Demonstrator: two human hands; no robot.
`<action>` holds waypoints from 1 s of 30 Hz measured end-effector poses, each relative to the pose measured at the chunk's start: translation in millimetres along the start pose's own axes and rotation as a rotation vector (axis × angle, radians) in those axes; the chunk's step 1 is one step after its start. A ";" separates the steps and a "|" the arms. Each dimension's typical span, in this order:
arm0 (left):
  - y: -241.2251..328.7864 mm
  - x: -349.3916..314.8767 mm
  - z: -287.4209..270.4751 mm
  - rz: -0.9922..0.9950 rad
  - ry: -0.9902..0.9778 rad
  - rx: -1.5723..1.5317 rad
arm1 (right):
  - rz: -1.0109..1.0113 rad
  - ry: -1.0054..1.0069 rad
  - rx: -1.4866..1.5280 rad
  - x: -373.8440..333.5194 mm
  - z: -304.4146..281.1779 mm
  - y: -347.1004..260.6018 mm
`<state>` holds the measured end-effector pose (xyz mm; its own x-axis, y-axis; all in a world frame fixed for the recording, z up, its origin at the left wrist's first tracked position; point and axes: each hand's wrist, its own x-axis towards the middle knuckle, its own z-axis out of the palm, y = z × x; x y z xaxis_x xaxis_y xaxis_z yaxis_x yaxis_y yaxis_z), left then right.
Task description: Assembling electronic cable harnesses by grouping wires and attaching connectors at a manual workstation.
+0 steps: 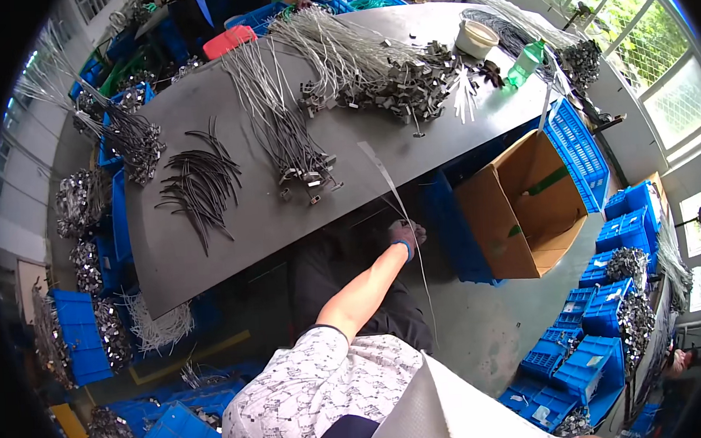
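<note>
My left hand (407, 233), in a greyish glove with a blue cuff, is just off the front edge of the grey table (288, 236). Its fingers are closed on a thin pale strip (388, 177). The strip's wider end lies over the tabletop, and a thin tail hangs below the hand toward the floor. No right hand can be made out; only a small patch of skin shows at the lower edge. Nearest on the table is a bundle of cables with metal connectors (307, 178). Short black tubes (202, 179) lie in a pile to its left.
A larger cable heap (407, 85), a white bowl (477, 38) and a green bottle (525, 65) occupy the table's far side. An open cardboard box (524, 210) stands right of my hand. Blue crates (584, 373) line the right; more cable bundles hang at left. White cloth (463, 407) covers the lower middle.
</note>
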<state>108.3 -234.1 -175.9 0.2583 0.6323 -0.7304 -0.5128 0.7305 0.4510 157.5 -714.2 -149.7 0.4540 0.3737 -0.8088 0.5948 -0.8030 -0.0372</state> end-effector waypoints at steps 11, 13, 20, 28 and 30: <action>262.7 -121.8 80.8 1.020 -0.011 0.099 | -0.226 -0.076 -0.200 32.3 20.7 24.8; 286.2 -121.4 73.0 1.067 0.006 0.073 | -0.286 -0.025 -0.232 41.1 14.4 18.6; 285.9 -108.1 43.2 1.151 0.133 0.128 | -0.337 -0.059 -0.258 36.5 -4.2 -1.7; 291.1 -105.7 42.8 1.062 0.072 0.019 | -0.318 -0.013 -0.302 29.7 -3.2 4.3; 288.5 -104.9 42.9 1.079 0.065 0.072 | -0.306 -0.025 -0.322 30.3 -6.9 -2.3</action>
<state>-31.7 -78.6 52.8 -0.3452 0.9375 0.0445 -0.3942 -0.1879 0.8996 174.5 -697.8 -170.1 0.2105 0.5572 -0.8033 0.8775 -0.4698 -0.0959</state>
